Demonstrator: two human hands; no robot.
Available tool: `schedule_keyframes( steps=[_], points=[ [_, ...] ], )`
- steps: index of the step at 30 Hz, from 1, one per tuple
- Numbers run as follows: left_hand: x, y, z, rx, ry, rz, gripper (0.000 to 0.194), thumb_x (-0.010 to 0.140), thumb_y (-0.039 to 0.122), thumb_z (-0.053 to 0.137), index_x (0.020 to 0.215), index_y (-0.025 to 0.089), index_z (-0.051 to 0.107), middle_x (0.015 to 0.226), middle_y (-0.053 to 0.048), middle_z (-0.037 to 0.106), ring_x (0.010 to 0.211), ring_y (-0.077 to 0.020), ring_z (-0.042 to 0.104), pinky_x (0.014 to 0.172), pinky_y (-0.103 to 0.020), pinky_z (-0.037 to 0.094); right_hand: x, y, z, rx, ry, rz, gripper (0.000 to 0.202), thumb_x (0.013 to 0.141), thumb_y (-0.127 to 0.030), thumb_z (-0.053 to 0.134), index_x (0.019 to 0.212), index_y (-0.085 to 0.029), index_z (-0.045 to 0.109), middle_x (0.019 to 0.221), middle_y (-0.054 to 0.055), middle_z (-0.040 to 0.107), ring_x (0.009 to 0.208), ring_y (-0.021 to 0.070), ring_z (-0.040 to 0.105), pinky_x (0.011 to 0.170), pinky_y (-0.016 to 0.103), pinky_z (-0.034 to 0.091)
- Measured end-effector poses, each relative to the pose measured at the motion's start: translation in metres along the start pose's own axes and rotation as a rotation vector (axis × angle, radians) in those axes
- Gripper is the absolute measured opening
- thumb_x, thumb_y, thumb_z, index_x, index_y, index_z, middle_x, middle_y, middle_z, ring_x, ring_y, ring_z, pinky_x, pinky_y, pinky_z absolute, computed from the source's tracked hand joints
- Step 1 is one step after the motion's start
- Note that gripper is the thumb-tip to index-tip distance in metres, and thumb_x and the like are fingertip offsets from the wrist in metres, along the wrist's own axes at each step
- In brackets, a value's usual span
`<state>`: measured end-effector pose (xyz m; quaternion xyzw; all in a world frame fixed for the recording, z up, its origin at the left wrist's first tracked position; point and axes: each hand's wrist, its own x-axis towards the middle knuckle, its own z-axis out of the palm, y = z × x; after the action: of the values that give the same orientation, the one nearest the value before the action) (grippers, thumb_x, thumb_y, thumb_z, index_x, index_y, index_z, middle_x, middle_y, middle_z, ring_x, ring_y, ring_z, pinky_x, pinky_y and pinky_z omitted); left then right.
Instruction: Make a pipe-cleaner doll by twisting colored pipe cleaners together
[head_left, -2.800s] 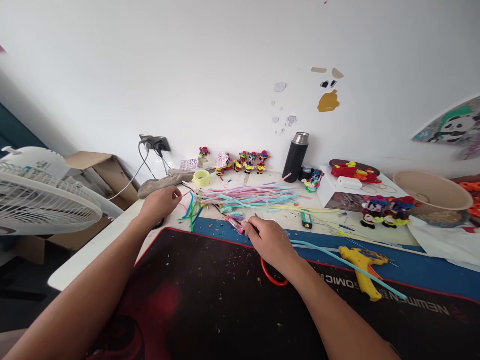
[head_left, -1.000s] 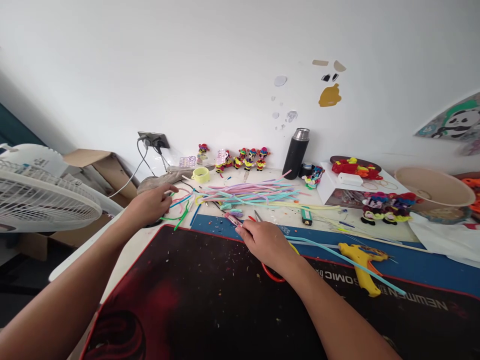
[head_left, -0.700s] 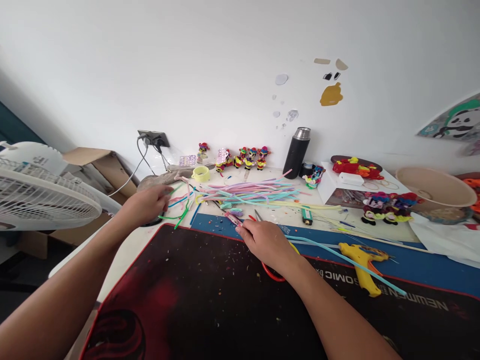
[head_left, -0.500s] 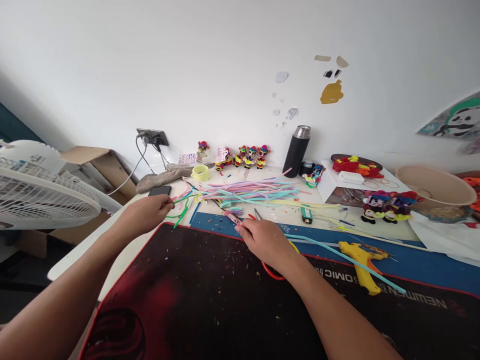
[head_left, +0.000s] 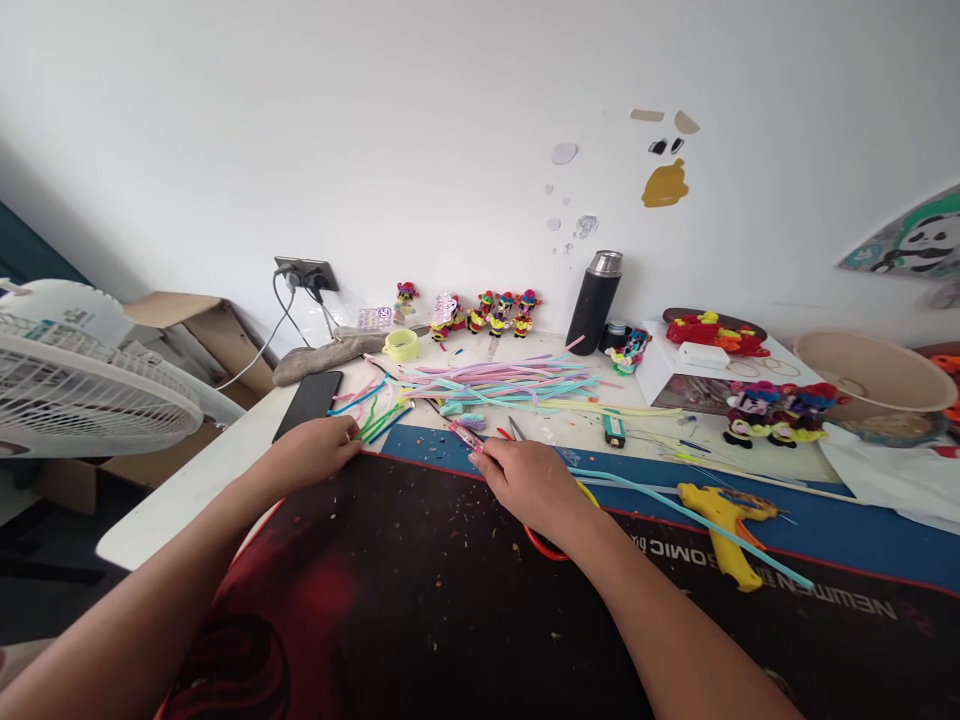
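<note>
Loosely curled, the left hand pinches green pipe cleaners at its fingertips. The right hand closes on a pink-wrapped stick; red scissors beneath it are mostly hidden.

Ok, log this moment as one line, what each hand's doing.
left hand: pinching green pipe cleaners | right hand: holding red scissors, touching pink pen | mat: littered

You had a few green and blue pipe cleaners bunched flat on the desk, splayed toward the pastel pile.

Both bare forearms stretched forward, left hand loosely curled palm down, right hand half-closed, fingers pinched.
</note>
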<state>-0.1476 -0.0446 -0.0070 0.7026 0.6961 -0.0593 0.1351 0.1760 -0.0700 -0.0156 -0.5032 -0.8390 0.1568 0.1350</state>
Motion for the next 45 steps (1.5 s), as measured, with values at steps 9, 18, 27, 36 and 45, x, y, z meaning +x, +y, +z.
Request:
schedule_keyframes(
  steps=[9, 18, 27, 36, 45],
  points=[
    [-0.006, -0.017, -0.015, -0.066, 0.150, -0.109, 0.034, 0.084, 0.050, 0.044, 0.095, 0.024, 0.063, 0.078, -0.007, 0.071, 0.082, -0.0301, 0.069, 0.067, -0.033, 0.044, 0.000, 0.000, 0.000, -0.007, 0.002, 0.004, 0.035, 0.107, -0.041, 0.046, 0.088, -0.021, 0.068, 0.073, 0.004, 0.070, 0.065, 0.0187, 0.060, 0.057, 0.033, 0.021],
    [-0.015, -0.005, -0.021, -0.291, 0.102, 0.047, 0.044, 0.079, 0.062, 0.052, 0.090, 0.021, 0.065, 0.066, -0.004, 0.062, 0.065, -0.0255, 0.060, 0.059, -0.031, 0.040, 0.000, 0.000, 0.000, 0.009, -0.009, 0.007, 0.034, 0.107, -0.040, 0.047, 0.093, -0.021, 0.071, 0.078, 0.005, 0.073, 0.070, 0.0199, 0.064, 0.058, 0.032, 0.024],
    [-0.022, 0.037, -0.037, -0.623, -0.024, 0.177, 0.040, 0.083, 0.062, 0.058, 0.086, 0.022, 0.057, 0.057, 0.002, 0.055, 0.053, -0.0157, 0.046, 0.051, -0.025, 0.034, 0.000, -0.002, -0.002, 0.136, 0.013, 0.009, 0.033, 0.105, -0.039, 0.049, 0.084, -0.020, 0.067, 0.075, 0.004, 0.067, 0.068, 0.0179, 0.058, 0.060, 0.030, 0.026],
    [-0.014, 0.102, -0.041, -0.639, -0.097, 0.478, 0.037, 0.094, 0.057, 0.054, 0.095, 0.020, 0.056, 0.056, 0.006, 0.052, 0.052, -0.0126, 0.040, 0.050, -0.024, 0.030, 0.003, 0.007, -0.002, 0.760, 0.088, 0.102, 0.035, 0.102, -0.051, 0.050, 0.087, -0.022, 0.063, 0.062, -0.003, 0.060, 0.050, 0.0124, 0.054, 0.053, 0.026, 0.037],
    [0.015, 0.144, -0.029, -0.725, -0.287, 0.606, 0.038, 0.094, 0.059, 0.056, 0.090, 0.021, 0.050, 0.055, 0.007, 0.053, 0.049, -0.0113, 0.042, 0.049, -0.023, 0.032, 0.013, 0.021, -0.013, 1.319, 0.236, 0.231, 0.047, 0.086, -0.066, 0.066, 0.080, -0.021, 0.054, 0.059, -0.004, 0.060, 0.037, 0.0088, 0.049, 0.034, 0.021, 0.030]
  ],
)
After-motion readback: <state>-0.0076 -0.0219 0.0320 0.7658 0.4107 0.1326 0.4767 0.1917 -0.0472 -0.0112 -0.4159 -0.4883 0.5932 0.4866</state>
